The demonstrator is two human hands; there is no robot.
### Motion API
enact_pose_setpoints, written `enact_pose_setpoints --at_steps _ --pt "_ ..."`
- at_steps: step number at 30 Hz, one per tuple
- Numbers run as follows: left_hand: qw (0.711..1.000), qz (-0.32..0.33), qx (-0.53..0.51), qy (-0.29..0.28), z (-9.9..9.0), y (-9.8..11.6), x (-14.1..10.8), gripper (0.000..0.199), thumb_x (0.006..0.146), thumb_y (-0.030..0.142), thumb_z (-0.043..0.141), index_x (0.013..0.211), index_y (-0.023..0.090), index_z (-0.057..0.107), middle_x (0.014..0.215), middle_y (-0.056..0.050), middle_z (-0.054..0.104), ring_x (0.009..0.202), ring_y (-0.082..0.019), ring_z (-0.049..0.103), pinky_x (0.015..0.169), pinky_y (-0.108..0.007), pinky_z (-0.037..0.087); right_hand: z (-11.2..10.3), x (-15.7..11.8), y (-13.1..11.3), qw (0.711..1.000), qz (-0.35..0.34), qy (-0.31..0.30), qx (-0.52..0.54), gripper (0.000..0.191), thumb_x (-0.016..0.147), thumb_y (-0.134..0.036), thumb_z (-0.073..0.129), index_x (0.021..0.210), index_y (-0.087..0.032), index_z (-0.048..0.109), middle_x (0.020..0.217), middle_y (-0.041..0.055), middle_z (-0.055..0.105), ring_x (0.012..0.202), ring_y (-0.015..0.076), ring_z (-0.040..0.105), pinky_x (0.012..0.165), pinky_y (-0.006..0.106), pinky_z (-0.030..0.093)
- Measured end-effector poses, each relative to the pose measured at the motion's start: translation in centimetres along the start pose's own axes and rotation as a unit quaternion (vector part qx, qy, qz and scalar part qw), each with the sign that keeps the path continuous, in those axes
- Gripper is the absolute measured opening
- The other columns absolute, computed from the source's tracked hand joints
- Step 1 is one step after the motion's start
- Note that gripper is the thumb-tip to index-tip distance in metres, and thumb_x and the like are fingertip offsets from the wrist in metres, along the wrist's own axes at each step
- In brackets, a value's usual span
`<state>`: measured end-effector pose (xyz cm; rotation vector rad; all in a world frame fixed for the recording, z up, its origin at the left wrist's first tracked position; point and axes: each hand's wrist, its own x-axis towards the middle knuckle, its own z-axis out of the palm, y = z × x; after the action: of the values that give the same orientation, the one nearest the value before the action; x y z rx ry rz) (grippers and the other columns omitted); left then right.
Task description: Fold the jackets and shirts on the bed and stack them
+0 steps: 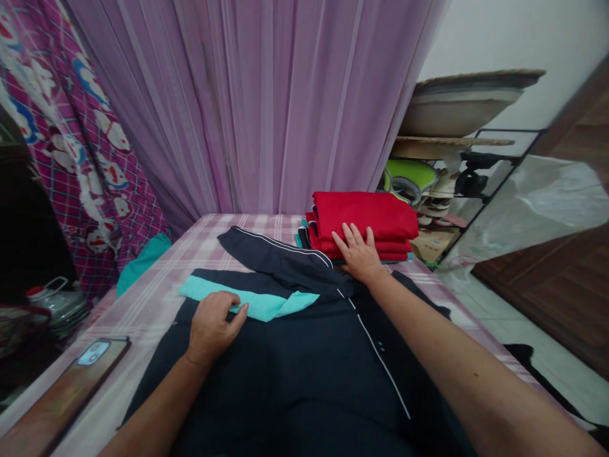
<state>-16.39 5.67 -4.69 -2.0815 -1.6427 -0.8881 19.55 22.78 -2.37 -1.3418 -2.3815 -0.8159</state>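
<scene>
A dark navy garment [271,368] with thin white piping and a turquoise band [257,304] lies spread on the bed. One narrow, sleeve-like part is laid across its far side. At the turquoise band, my left hand [214,324] is closed, fingers curled and thumb close to them on the cloth; its fingertips are partly hidden. My right hand [359,254] is open, its spread fingers resting against the front of a stack of folded red clothes [366,216]. Black and teal folds show at the stack's left side.
A phone [71,387] lies at the left on the checked bedsheet [209,231]. Purple curtains [266,108] hang behind the bed. At the right stands a rack [504,146] with basins, a green item and shoes. A clear plastic container [61,304] stands at far left.
</scene>
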Motion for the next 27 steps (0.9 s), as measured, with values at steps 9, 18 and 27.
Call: enact_pose_setpoints --at_steps 9,18,27 --pt "0.982 0.048 -0.015 -0.181 2.5 -0.9 -0.9 0.051 0.094 0.053 0.046 0.135 0.027 0.059 0.138 -0.011 0.062 0.127 -0.032 0.056 0.108 -0.057 0.039 4.3 1.4 0.4 0.998 0.011 0.068 -0.009 0.059 0.091 -0.020 0.050 0.149 -0.017 0.039 0.155 0.0247 0.036 0.144 0.0382 0.027 0.110 0.073 0.012" --pt "0.973 0.021 -0.038 -0.226 2.1 -0.6 -0.6 0.052 0.093 0.054 0.047 0.136 0.026 0.059 0.141 -0.010 0.060 0.130 -0.033 0.054 0.109 -0.058 0.039 6.8 3.0 1.3 0.997 0.025 0.070 0.017 0.062 0.091 -0.020 0.049 0.152 -0.018 0.034 0.156 0.0229 0.034 0.144 0.0368 0.023 0.111 0.074 0.005" --pt "0.970 0.010 -0.069 -0.234 2.3 -1.2 -0.5 0.058 0.087 0.056 0.058 0.137 0.027 0.058 0.142 -0.012 0.058 0.132 -0.034 0.051 0.111 -0.057 0.037 3.9 4.3 0.5 0.997 0.056 -0.025 0.052 0.076 0.081 -0.028 0.064 0.151 -0.017 0.037 0.159 0.0224 0.030 0.144 0.0401 0.027 0.110 0.073 0.013"
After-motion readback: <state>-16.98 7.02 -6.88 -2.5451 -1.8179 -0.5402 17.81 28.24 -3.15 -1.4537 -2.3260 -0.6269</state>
